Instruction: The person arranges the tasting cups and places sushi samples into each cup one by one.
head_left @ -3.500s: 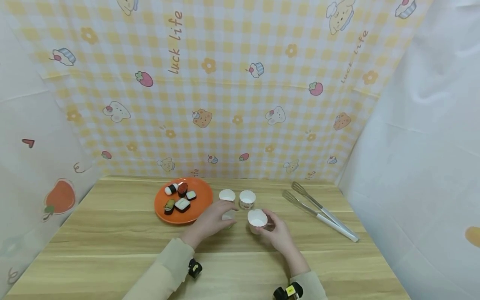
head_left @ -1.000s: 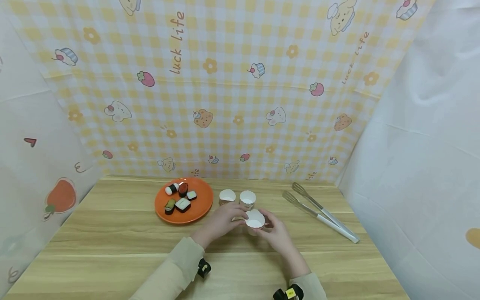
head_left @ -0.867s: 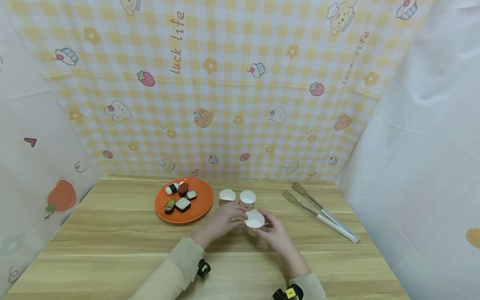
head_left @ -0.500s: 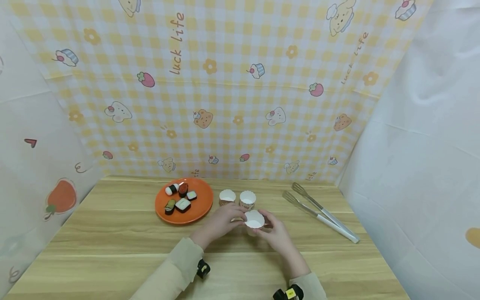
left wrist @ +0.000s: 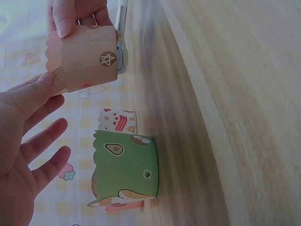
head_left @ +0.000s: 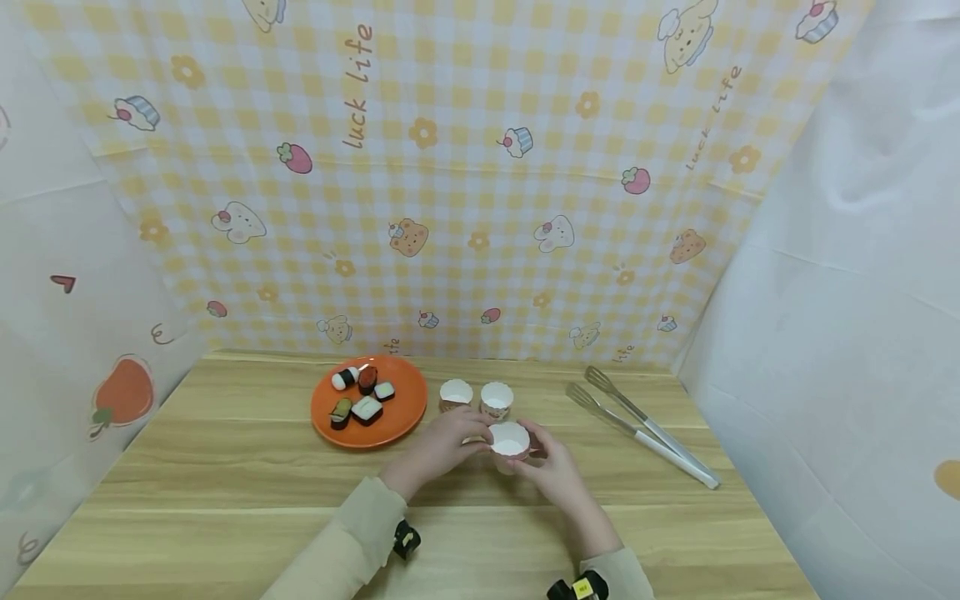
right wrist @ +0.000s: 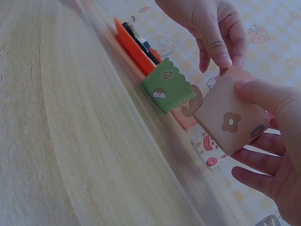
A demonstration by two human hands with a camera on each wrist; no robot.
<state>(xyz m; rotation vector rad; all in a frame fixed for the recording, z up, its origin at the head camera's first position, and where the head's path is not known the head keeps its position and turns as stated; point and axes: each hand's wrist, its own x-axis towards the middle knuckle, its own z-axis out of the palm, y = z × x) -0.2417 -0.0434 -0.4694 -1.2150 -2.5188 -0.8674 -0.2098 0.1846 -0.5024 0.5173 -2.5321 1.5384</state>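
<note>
Pink paper cup, mouth upward, is held above the wooden table between both hands. The left hand pinches its scalloped rim, the remaining fingers spread, while the right hand grips the opposite side with thumb and fingers. A green cup stands near the left hand.

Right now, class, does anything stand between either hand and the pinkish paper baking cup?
Nothing visible does: the left hand pinches the pinkish paper baking cup at its scalloped rim, and the right hand grips its other side. The green avocado-print baking cup stands off to its left, not in between.
</note>
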